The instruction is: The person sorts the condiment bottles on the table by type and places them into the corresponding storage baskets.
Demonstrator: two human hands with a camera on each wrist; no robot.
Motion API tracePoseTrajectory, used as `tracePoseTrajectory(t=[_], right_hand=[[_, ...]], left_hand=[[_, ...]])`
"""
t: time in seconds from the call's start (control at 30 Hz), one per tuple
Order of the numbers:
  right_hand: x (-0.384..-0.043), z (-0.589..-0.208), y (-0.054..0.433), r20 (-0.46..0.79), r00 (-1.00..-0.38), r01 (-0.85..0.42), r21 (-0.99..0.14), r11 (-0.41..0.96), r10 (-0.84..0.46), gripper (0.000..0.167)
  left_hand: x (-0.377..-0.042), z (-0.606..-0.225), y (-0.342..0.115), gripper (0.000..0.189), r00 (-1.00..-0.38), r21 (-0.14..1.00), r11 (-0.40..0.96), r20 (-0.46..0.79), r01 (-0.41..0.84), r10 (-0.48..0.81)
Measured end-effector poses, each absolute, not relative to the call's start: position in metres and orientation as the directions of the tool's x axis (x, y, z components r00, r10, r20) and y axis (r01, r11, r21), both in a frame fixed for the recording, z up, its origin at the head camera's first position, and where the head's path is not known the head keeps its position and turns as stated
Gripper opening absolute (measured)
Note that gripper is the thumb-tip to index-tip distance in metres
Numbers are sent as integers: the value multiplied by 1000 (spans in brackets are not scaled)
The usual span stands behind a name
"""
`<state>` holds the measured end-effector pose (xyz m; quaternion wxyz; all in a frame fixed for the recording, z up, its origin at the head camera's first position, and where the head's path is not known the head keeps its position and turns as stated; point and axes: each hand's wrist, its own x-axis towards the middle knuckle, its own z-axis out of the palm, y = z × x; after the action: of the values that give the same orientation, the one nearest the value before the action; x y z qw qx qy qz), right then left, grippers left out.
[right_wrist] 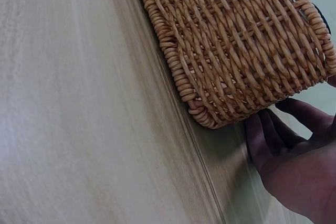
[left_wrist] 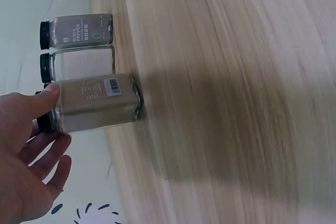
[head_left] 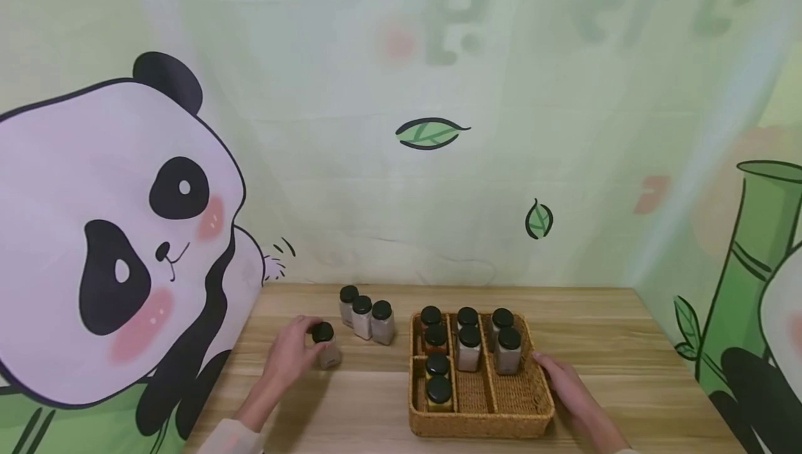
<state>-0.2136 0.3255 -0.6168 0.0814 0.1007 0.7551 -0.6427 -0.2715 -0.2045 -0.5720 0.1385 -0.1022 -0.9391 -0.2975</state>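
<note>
My left hand [head_left: 294,349] pinches a square glass spice jar [left_wrist: 97,103] at its black lid, thumb on one side and fingers on the other. The jar has greyish-brown contents and a barcode label, and stands nearly upright close over the table. My right hand [right_wrist: 299,156] holds the right side of a woven basket [head_left: 482,426], its fingers against the outer wall and the thumb near the rim. Black-lidded jars stand in pairs in the basket: two pairs in the left column, one pair [head_left: 468,348] in the middle, one [head_left: 507,351] at the right.
Three more spice jars stand in a slanting row behind the held one; the nearest, a black pepper jar [head_left: 383,322], is on the right. Low dividers [head_left: 452,384] split the basket. Behind the wooden table [head_left: 363,419] hangs a panda-printed cloth [head_left: 338,182].
</note>
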Motion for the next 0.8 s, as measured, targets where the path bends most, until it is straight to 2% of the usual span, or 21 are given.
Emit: tracePoseTrajectory(t=[0.13, 0.3, 0.53, 0.8], right_hand=[[-212, -616, 326, -259, -965, 262, -950, 168, 41, 72], [-212, -618, 327, -262, -964, 266, -949, 168, 48, 71], [-212, -620, 326, -267, -962, 274, -945, 181, 62, 69], [-212, -620, 326, -272, -960, 281, -938, 203, 71, 76]], left_hand=[[-270, -568, -203, 43, -940, 536, 795, 320, 283, 119], [-269, -559, -199, 45, -935, 534, 790, 329, 301, 134], [-264, -540, -186, 48, -933, 546, 774, 320, 321, 161], [-257, -510, -164, 50, -913, 547, 743, 345, 385, 219]])
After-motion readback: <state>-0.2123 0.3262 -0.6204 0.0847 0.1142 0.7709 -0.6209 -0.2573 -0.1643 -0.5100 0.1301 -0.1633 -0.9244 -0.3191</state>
